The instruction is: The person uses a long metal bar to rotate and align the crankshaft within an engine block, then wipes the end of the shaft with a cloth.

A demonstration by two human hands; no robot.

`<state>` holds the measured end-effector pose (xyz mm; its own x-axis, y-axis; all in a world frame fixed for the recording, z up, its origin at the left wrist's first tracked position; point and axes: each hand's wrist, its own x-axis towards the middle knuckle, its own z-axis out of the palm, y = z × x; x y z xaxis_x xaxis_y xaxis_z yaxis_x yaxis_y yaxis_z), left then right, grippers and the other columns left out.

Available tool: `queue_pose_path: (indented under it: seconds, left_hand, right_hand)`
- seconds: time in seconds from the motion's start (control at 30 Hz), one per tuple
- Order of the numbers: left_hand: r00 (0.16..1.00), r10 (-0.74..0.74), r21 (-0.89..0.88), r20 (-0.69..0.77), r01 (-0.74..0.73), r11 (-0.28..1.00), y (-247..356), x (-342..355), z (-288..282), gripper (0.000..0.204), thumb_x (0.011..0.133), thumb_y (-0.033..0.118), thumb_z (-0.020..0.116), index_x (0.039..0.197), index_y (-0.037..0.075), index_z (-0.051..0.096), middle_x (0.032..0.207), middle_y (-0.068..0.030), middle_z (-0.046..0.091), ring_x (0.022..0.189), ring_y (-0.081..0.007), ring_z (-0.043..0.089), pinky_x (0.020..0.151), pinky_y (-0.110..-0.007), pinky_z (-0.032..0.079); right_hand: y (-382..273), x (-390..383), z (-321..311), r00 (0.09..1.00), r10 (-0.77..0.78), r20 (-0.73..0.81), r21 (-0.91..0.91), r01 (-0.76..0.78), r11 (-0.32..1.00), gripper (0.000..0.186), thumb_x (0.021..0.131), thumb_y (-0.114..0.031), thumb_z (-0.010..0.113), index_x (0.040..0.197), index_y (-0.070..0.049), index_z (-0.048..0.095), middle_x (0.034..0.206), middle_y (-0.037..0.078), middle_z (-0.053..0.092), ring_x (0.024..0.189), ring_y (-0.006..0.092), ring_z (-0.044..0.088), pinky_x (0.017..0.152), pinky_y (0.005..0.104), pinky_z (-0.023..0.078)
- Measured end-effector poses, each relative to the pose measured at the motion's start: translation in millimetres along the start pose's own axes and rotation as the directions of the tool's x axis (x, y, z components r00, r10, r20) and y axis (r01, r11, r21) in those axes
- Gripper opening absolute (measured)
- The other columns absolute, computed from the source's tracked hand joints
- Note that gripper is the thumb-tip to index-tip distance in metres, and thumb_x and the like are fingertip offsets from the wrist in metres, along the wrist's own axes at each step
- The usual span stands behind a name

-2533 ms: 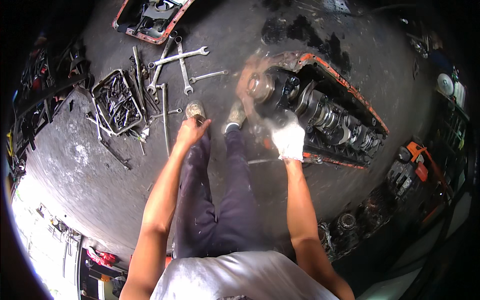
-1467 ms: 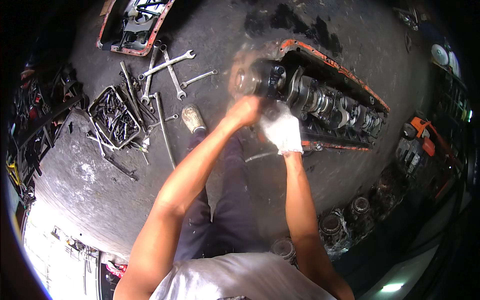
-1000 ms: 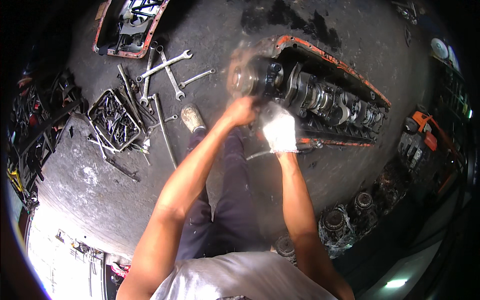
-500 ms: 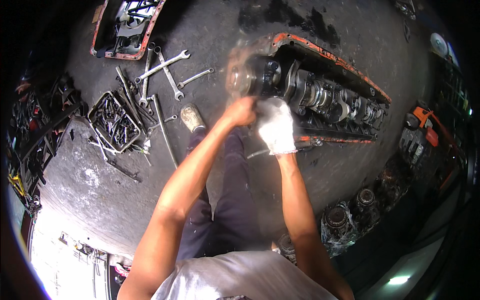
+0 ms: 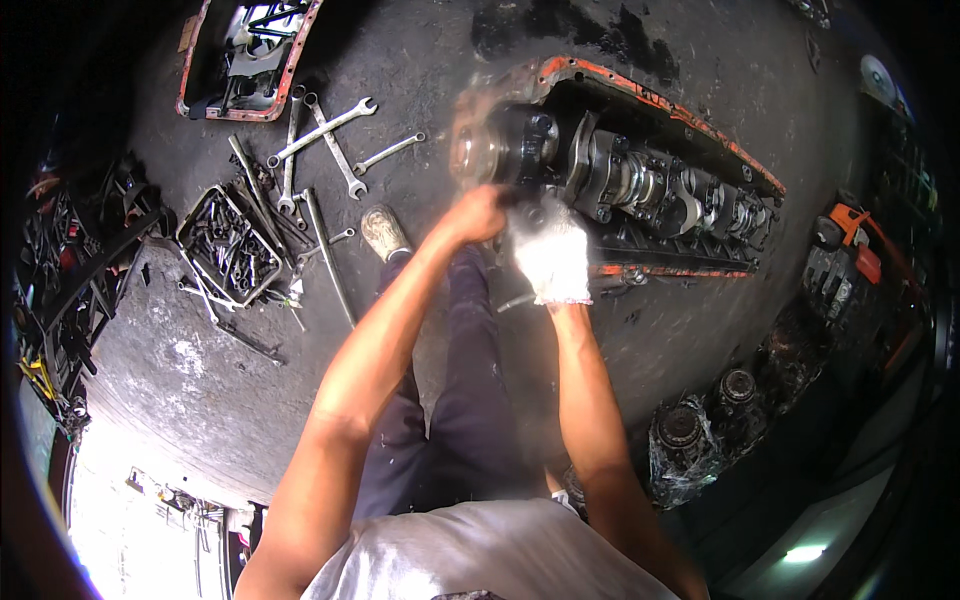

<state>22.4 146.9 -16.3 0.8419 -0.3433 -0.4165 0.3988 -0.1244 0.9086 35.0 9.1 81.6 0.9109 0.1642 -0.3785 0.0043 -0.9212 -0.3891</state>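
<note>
My bare left hand (image 5: 476, 214) is closed in front of the near end of an engine block (image 5: 600, 270). My right hand (image 5: 552, 255), in a white work glove, is close beside it with its fingers bent inward. A small greyish thing seems to lie between the two hands, too blurred and glaring to name. The block lies on the floor with its crankshaft (image 5: 635, 185) exposed and orange paint along its edges. Its left end is smeared by a blur in the picture. Both hands partly cover the block's near left corner.
Several wrenches (image 5: 325, 132) lie on the floor to the left, beside a tray (image 5: 185, 238) of small metal parts. An orange-edged housing (image 5: 290, 85) stands at the far left. Greasy round parts (image 5: 680, 430) in plastic wrap sit at the right, with an orange machine (image 5: 850, 225) beyond.
My left hand has shifted slightly to the left, and more of the small greyish thing shows beside the glove. The whole view has shifted a little. The block has not visibly moved.
</note>
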Motion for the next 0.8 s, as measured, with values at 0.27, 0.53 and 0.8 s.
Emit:
queue_pose_path:
  seconds: [0.27, 0.53, 0.8]
  left_hand:
    - [0.997, -0.049, 0.045, 0.053, 0.046, 0.998, 14, 4, 0, 0.042, 0.083, 0.008, 0.055, 0.123, -0.002, 0.061, 0.117, -0.0228, 0.066, 0.109, -0.0332, 0.065, 0.094, -0.039, 0.05]
    - [0.989, -0.13, -0.058, 0.064, 0.133, 0.989, 3, 8, 1, 0.042, 0.077, 0.007, 0.062, 0.119, 0.005, 0.065, 0.112, -0.0206, 0.068, 0.103, -0.0334, 0.066, 0.088, -0.039, 0.051]
    - [1.0, 0.006, -0.098, -0.002, -0.006, 0.995, -20, 12, 9, 0.044, 0.077, 0.008, 0.064, 0.121, 0.001, 0.064, 0.116, -0.0184, 0.068, 0.107, -0.0317, 0.065, 0.09, -0.038, 0.051]
  right_hand:
    - [22, 9, 7, 0.839, -0.499, -0.216, -0.031, 0.505, 0.862, 0.027, 0.086, -0.017, 0.063, 0.102, 0.004, 0.065, 0.097, 0.026, 0.066, 0.083, 0.0398, 0.065, 0.069, 0.045, 0.053]
    - [26, 3, 1, 0.872, -0.471, -0.13, -0.119, 0.458, 0.881, 0.027, 0.081, -0.015, 0.065, 0.103, 0.0, 0.067, 0.098, 0.024, 0.066, 0.089, 0.0394, 0.064, 0.077, 0.045, 0.052]
    - [22, 0, -1, 0.985, -0.166, 0.042, -0.069, 0.169, 0.983, 0.031, 0.079, -0.009, 0.062, 0.11, -0.004, 0.066, 0.109, 0.019, 0.065, 0.097, 0.0366, 0.063, 0.083, 0.0439, 0.052]
